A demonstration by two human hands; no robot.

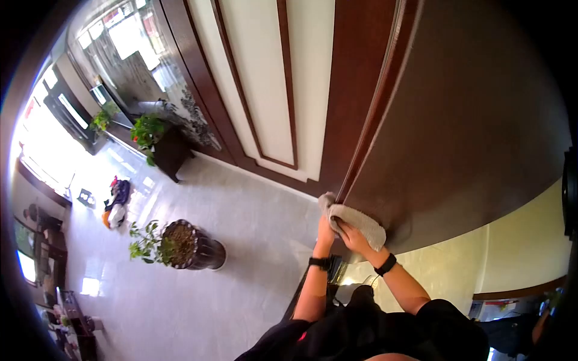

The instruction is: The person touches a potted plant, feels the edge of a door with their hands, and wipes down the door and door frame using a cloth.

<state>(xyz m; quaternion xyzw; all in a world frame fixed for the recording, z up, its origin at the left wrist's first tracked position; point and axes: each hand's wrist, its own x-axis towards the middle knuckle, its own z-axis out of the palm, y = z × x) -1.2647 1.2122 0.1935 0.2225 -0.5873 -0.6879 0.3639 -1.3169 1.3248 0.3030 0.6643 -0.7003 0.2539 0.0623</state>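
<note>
A beige-grey cloth (363,224) is bunched at the lower end of a dark brown door (469,120), against the door's long reddish-brown edge (372,132). My left hand (326,231) is closed around the cloth's left part, just to the left of that edge. Beside it, my right hand (355,239) presses the larger part of the cloth to the door face, its fingers partly covered by the fabric. Each wrist wears a black band.
A potted plant (205,246) stands on the pale tiled floor (253,313) to the left. Farther off are a brown planter (171,153) with leaves and a heap of items (117,201) on the floor. A cream wall panel (259,78) with brown trim adjoins the door. Another person's dark sleeve (512,334) shows lower right.
</note>
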